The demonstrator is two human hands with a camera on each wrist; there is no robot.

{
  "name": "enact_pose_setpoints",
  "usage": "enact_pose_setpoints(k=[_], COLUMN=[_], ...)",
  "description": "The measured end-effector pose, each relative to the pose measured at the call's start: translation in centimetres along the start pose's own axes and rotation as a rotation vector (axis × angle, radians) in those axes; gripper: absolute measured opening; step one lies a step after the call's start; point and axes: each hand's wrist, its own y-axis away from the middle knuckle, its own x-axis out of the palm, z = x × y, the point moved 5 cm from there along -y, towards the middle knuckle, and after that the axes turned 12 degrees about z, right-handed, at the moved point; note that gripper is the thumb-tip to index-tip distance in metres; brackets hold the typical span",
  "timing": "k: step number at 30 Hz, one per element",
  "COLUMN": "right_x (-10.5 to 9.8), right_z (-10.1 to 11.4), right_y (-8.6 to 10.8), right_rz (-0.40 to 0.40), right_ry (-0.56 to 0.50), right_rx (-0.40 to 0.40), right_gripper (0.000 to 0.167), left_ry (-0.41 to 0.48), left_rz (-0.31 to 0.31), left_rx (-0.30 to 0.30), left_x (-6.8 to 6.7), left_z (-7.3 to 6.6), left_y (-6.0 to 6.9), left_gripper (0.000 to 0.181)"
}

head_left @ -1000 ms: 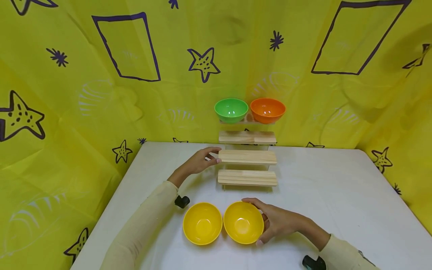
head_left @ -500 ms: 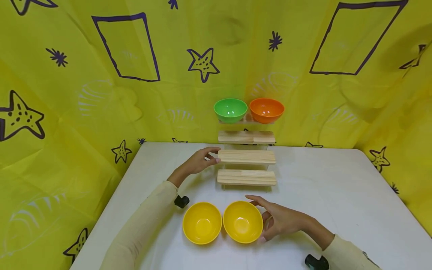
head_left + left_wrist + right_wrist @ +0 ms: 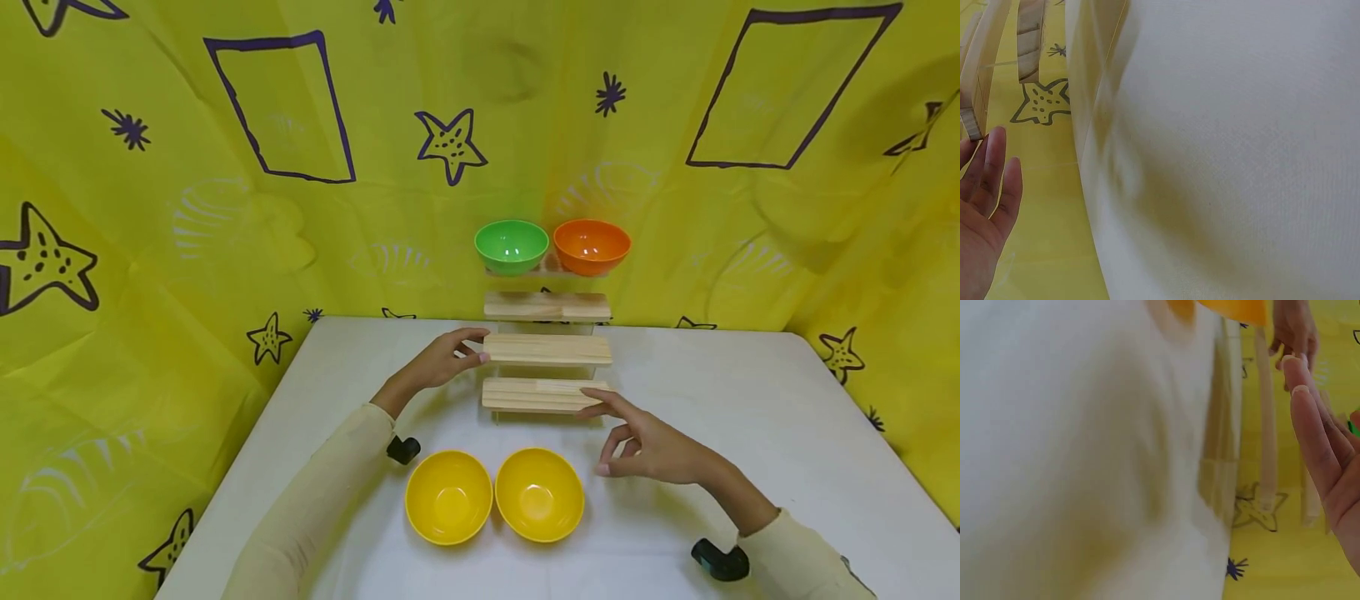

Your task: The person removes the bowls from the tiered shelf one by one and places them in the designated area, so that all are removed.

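Thumb and fingers of my left hand (image 3: 441, 360) (image 3: 985, 212) hold the left end of a middle board of the stepped wooden stand (image 3: 547, 349) (image 3: 984, 62). My right hand (image 3: 660, 442) (image 3: 1335, 450) holds nothing; its fingers are spread from the thumb, with fingertips overlapping the right end of the lowest board (image 3: 532, 394) in the head view. Whether they touch it I cannot tell. Left of and below that hand, two yellow bowls, one at left (image 3: 449, 498) and one at right (image 3: 539, 495), sit side by side, upright, on the white table.
A green bowl (image 3: 512, 247) and an orange bowl (image 3: 592, 247) stand on the top board. A yellow patterned cloth (image 3: 390, 217) hangs behind the white table (image 3: 750, 417). Black wrist devices are at the left sleeve (image 3: 403, 450) and right sleeve (image 3: 720, 560).
My right hand has let go of the right yellow bowl and moved up and to the right, towards the lowest board. My left hand has stayed at the stand, and the bowls have stayed in place.
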Motion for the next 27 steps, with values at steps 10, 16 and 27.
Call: enact_pose_setpoints(k=[10,16,27], right_x=[-4.1,-6.2,-9.8], right_z=[1.2,1.7,2.2], right_y=[0.6,0.6,-0.3], right_rz=[-0.215,-0.295,-0.420], right_ry=[0.066,0.094,0.116], right_rx=[-0.039,-0.047,0.076], right_gripper=[0.085,0.083,0.082], left_ry=[0.004,0.006,0.009], left_rz=[-0.006,-0.006,-0.004], left_rx=[0.001,-0.008,-0.016], left_x=[0.0,0.1,0.1], left_z=[-0.1,-0.1,-0.2], left_y=[0.1,0.2,0.2], left_gripper=[0.056,0.055,0.055])
